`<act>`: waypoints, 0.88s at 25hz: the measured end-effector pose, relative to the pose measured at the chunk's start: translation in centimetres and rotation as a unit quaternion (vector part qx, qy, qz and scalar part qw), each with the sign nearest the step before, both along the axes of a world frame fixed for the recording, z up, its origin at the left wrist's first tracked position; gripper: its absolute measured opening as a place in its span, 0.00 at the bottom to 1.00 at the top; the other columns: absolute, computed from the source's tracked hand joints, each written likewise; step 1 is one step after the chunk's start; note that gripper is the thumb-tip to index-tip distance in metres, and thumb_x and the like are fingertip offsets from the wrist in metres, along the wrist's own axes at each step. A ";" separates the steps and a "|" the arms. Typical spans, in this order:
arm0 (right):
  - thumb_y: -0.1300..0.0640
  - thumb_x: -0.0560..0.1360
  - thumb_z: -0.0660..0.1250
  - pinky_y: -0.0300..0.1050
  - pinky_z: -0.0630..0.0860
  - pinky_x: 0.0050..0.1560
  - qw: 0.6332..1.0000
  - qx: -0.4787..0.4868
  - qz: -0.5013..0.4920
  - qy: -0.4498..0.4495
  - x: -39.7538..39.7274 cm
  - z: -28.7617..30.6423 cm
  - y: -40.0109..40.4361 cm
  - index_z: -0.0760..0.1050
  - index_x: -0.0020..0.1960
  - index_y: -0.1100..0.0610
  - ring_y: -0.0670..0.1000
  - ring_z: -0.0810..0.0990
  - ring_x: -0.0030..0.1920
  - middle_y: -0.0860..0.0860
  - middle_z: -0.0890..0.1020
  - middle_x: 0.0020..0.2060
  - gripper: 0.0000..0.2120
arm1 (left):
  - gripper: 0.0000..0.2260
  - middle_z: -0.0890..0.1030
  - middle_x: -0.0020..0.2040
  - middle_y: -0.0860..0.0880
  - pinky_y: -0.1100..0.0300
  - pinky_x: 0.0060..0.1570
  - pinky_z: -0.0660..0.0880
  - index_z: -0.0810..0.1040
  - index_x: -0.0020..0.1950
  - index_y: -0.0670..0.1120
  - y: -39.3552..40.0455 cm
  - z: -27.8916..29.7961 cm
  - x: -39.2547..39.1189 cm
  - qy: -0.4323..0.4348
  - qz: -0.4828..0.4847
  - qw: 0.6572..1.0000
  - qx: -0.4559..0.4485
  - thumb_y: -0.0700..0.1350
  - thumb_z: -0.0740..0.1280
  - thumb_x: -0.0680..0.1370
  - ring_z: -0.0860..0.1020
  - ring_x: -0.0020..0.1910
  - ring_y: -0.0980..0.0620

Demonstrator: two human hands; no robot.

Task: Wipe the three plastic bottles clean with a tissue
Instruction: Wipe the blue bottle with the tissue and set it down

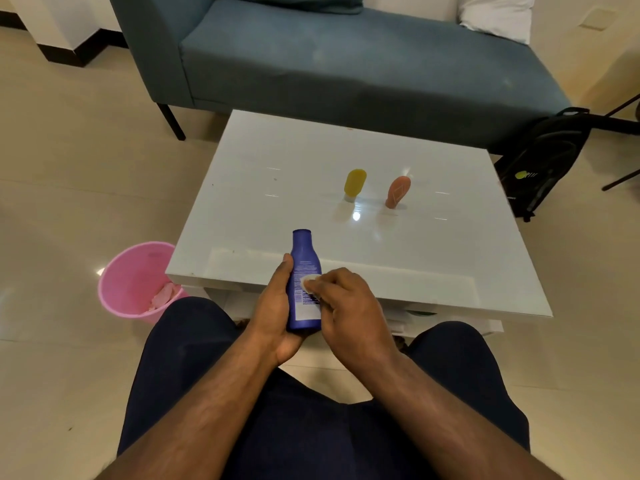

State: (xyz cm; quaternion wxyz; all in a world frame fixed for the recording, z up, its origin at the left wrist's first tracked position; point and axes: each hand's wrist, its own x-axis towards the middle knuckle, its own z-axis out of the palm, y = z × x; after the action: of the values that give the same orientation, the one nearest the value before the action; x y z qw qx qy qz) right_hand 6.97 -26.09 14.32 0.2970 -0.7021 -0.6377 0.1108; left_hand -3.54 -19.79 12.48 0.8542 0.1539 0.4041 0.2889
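Observation:
My left hand (273,306) grips a blue plastic bottle (303,261) from below and from the left, cap pointing away from me, over the near edge of the white table (277,188). My right hand (346,303) pinches a small white tissue (306,281) and presses it against the bottle's printed label. A yellow bottle (355,184) and an orange-pink bottle (398,191) stand cap-down on the table's middle, side by side and apart from both hands.
A pink bin (131,271) with crumpled pink paper inside stands on the floor left of the table. A blue sofa (329,57) lies behind the table. A black backpack (543,161) leans at the far right. My knees are under the table's near edge.

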 end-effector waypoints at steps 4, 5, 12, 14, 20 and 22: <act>0.56 0.77 0.66 0.42 0.75 0.51 0.999 0.018 -0.024 -0.035 2.3 1.2 3.2 0.79 0.59 0.56 0.51 0.76 0.51 0.52 0.80 0.51 0.12 | 0.23 0.84 0.46 0.43 0.50 0.43 0.78 0.80 0.62 0.46 -0.7 0.6 0.6 0.009 -0.042 0.999 0.010 0.62 0.59 0.82 0.82 0.41 0.46; 0.56 0.77 0.66 0.44 0.76 0.52 0.999 0.014 -0.031 -0.031 2.5 1.2 3.8 0.78 0.59 0.56 0.52 0.76 0.52 0.52 0.79 0.52 0.12 | 0.24 0.84 0.45 0.43 0.50 0.43 0.78 0.80 0.61 0.46 -0.7 0.7 0.6 0.007 -0.045 0.999 0.010 0.63 0.57 0.82 0.81 0.40 0.46; 0.59 0.77 0.65 0.40 0.75 0.52 0.997 0.021 0.058 -0.047 -1.1 -0.3 -1.8 0.76 0.62 0.55 0.50 0.74 0.54 0.51 0.78 0.55 0.14 | 0.26 0.85 0.54 0.41 0.49 0.53 0.79 0.79 0.66 0.41 -0.1 0.0 -0.1 -0.023 -0.045 0.998 -0.043 0.60 0.57 0.83 0.84 0.49 0.45; 0.57 0.77 0.62 0.40 0.75 0.51 0.999 0.029 0.045 -0.012 -0.1 -0.4 -1.0 0.77 0.60 0.55 0.50 0.76 0.52 0.51 0.79 0.53 0.13 | 0.23 0.85 0.50 0.41 0.48 0.52 0.77 0.80 0.64 0.42 -0.2 0.2 0.2 -0.021 -0.054 0.998 -0.039 0.58 0.58 0.83 0.83 0.46 0.45; 0.53 0.80 0.61 0.29 0.71 0.49 0.992 -0.021 -0.058 0.106 1.3 0.5 1.2 0.75 0.61 0.49 0.39 0.73 0.50 0.43 0.74 0.52 0.11 | 0.20 0.84 0.48 0.42 0.47 0.49 0.79 0.78 0.67 0.45 -0.4 0.3 0.4 -0.018 -0.060 0.998 -0.020 0.55 0.61 0.83 0.82 0.45 0.45; 0.56 0.79 0.62 0.31 0.71 0.56 0.999 0.011 0.001 0.045 0.0 0.2 -1.0 0.75 0.64 0.50 0.42 0.72 0.54 0.45 0.75 0.55 0.14 | 0.21 0.84 0.50 0.41 0.47 0.49 0.81 0.78 0.68 0.42 -0.1 0.0 0.1 -0.024 -0.047 0.998 -0.028 0.56 0.62 0.82 0.84 0.47 0.44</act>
State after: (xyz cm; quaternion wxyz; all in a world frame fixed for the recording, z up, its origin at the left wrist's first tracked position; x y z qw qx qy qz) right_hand 6.98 -27.06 14.55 0.3333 -0.6922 -0.6256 0.1355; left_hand -3.42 -19.91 12.48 0.8803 0.1422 0.3834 0.2406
